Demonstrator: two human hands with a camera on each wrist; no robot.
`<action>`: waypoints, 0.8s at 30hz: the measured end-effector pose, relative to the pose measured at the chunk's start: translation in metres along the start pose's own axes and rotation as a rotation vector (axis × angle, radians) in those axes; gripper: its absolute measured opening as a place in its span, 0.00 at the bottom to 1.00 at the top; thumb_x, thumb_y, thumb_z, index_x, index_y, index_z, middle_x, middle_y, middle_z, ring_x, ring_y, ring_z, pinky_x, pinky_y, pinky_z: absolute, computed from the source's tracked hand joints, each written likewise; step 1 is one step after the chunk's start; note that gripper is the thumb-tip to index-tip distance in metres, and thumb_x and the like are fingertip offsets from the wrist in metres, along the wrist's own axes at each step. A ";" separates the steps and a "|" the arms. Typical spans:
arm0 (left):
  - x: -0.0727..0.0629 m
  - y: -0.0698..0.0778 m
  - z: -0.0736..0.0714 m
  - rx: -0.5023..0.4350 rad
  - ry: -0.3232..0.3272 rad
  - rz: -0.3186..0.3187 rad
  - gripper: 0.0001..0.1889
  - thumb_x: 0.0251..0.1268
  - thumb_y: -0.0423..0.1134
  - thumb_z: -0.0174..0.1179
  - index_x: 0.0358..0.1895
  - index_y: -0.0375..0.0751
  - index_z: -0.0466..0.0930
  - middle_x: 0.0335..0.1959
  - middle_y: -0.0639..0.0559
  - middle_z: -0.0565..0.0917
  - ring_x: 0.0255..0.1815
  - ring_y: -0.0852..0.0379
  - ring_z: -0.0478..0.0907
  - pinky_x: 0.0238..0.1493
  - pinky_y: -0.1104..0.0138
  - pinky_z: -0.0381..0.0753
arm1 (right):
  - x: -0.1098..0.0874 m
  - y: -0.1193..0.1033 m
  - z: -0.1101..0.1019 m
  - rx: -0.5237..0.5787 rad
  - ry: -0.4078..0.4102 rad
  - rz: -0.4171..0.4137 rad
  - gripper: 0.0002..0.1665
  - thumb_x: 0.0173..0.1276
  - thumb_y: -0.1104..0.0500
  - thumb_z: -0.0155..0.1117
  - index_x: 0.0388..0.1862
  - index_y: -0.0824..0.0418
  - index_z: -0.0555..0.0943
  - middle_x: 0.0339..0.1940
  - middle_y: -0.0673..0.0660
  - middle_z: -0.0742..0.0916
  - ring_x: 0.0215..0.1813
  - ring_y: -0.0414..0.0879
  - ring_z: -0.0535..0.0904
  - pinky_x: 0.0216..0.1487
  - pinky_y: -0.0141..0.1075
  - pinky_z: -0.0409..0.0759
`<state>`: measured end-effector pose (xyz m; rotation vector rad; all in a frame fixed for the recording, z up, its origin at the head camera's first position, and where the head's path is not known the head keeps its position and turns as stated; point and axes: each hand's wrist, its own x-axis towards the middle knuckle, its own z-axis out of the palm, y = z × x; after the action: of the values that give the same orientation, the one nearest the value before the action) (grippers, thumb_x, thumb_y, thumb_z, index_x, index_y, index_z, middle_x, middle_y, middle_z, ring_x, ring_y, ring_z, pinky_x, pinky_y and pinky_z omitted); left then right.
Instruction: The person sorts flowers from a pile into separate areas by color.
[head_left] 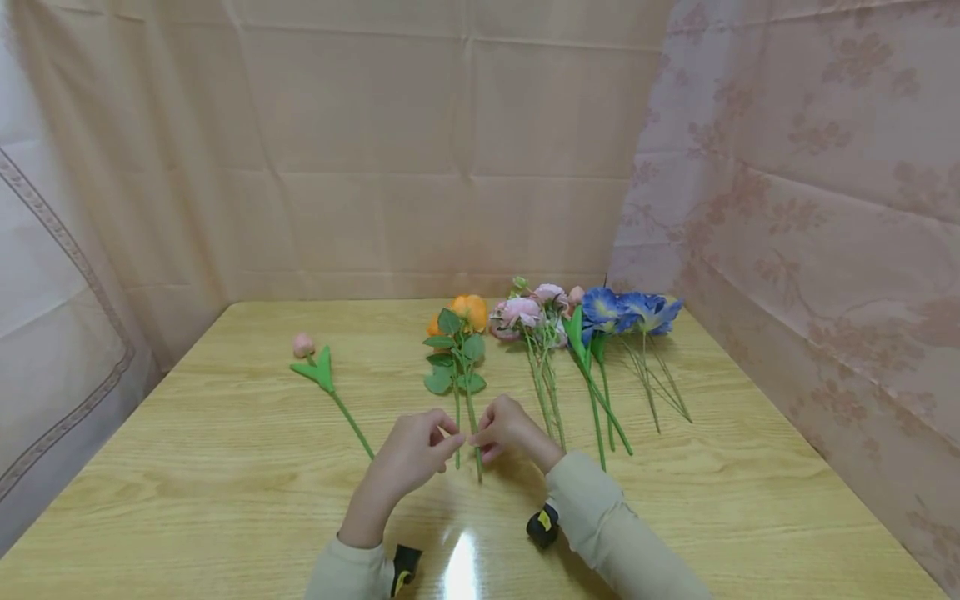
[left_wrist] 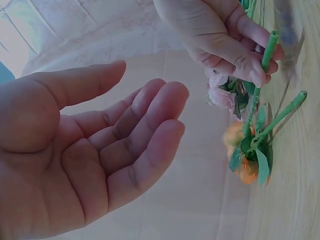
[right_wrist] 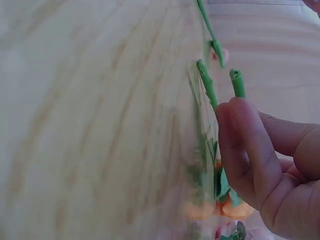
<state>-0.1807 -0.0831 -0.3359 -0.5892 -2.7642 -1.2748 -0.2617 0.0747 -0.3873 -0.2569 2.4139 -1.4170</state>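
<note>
Two orange artificial roses (head_left: 470,312) with dark green leaves lie side by side, heads toward the back of the table. Thumb and fingers of my right hand (head_left: 510,429) pinch the green stem (left_wrist: 270,51) of the right-hand rose near its lower end. That stem's cut end points up past the fingertips in the right wrist view. Just left of it, the other rose's stem (left_wrist: 287,112) is loose in the left wrist view. My left hand (head_left: 412,450) hovers beside this loose stem, palm bare and fingers gently bent, holding nothing in the left wrist view.
A pink tulip (head_left: 303,346) lies alone on the left of the wooden table (head_left: 225,500). Right of the roses are pink flowers (head_left: 521,312), green-leaved stems (head_left: 592,392) and blue flowers (head_left: 652,313). Cloth hangs behind and along both sides.
</note>
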 end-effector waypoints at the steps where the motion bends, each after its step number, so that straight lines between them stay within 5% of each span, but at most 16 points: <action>1: 0.000 0.000 0.000 0.001 -0.004 -0.003 0.06 0.60 0.33 0.56 0.35 0.32 0.76 0.15 0.53 0.75 0.15 0.54 0.76 0.14 0.69 0.68 | 0.001 0.000 0.000 -0.002 -0.001 0.005 0.08 0.53 0.72 0.65 0.17 0.73 0.77 0.13 0.58 0.79 0.14 0.43 0.76 0.22 0.35 0.79; 24: 0.002 -0.007 -0.003 0.015 -0.077 -0.086 0.08 0.62 0.36 0.55 0.37 0.33 0.76 0.18 0.49 0.75 0.17 0.53 0.75 0.17 0.67 0.69 | -0.003 -0.002 -0.011 -0.148 -0.043 0.004 0.06 0.52 0.70 0.66 0.20 0.73 0.79 0.14 0.61 0.81 0.15 0.48 0.79 0.19 0.35 0.78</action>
<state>-0.1856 -0.0893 -0.3385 -0.5355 -2.8885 -1.2732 -0.2631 0.0837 -0.3799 -0.3148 2.4854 -1.2202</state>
